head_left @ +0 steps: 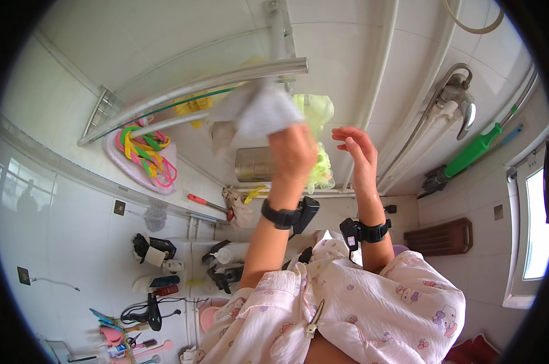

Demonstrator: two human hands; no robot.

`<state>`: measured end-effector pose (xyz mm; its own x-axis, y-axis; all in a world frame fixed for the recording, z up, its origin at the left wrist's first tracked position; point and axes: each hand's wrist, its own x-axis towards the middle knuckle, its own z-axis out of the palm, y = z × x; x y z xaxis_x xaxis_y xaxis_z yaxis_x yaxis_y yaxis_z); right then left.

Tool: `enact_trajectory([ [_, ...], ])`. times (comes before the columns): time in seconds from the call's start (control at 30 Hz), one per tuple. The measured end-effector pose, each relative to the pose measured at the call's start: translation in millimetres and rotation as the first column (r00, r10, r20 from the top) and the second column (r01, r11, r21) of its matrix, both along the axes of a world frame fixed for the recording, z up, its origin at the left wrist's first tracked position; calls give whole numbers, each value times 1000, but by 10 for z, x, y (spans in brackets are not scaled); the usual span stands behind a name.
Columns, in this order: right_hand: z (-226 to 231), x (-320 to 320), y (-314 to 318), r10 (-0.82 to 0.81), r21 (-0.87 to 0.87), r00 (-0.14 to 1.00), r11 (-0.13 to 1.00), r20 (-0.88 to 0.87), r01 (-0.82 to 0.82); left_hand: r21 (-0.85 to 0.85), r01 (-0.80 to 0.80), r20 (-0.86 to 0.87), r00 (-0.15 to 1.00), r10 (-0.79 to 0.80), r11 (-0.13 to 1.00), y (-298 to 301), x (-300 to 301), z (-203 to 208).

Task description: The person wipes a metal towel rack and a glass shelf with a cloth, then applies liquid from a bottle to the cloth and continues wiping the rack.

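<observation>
Our left hand [294,153] gripped a pale-grey, blurred fabric cloth [267,112] at upper centre, beside the silver metal rail [274,68]; our empty right hand [362,156] hung open. How much wiping remained, we couldn't tell.

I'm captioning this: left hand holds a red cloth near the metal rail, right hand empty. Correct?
The cloth is pale grey, not red, in the head view; the left hand holds it near the metal rail; the right hand is empty.

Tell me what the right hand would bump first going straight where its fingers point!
Probably the pale green mesh to the left of the right hand, though its depth is unclear.
</observation>
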<state>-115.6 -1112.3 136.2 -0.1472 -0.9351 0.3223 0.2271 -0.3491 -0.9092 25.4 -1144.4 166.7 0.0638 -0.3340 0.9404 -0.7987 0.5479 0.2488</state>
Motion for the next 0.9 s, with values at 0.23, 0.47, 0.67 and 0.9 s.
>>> enact_trajectory([
  [0.23,15,89,-49,58,-91,998,994,-11,-59,-27,-97,-74,993,95,995,-91,454,-74],
  [0.47,110,297,-31,-12,-133,993,991,-116,-4,35,-272,-195,942,274,962,-64,1236,146],
  [0.67,413,833,7,-349,-700,845,713,-406,-42,41,-331,-272,904,330,943,-74,2014,296],
  [0.9,557,1456,-91,-205,-723,839,632,-504,-280,160,-271,-371,875,312,949,-33,2596,424],
])
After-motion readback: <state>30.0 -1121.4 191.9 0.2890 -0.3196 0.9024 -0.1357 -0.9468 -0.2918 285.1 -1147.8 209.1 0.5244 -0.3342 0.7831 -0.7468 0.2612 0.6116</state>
